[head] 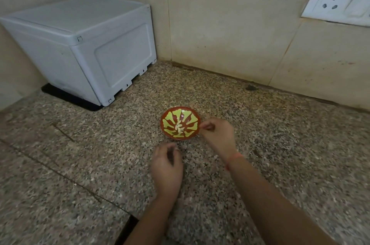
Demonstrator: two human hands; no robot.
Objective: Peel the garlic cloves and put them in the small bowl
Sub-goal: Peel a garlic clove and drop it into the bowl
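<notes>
The fingers point(208, 125) of the right hand point(218, 136) are pinched together at the rim of the small bowl point(180, 108), presumably for a drop onto the peeled garlic cloves point(178, 127) collected at its centre; the left hand point(167, 166) is held loosely curled nearby; contents of either cannot be told.

one bowl point(169, 124), two hands point(167, 166) point(218, 134), one box point(84, 44)
</notes>
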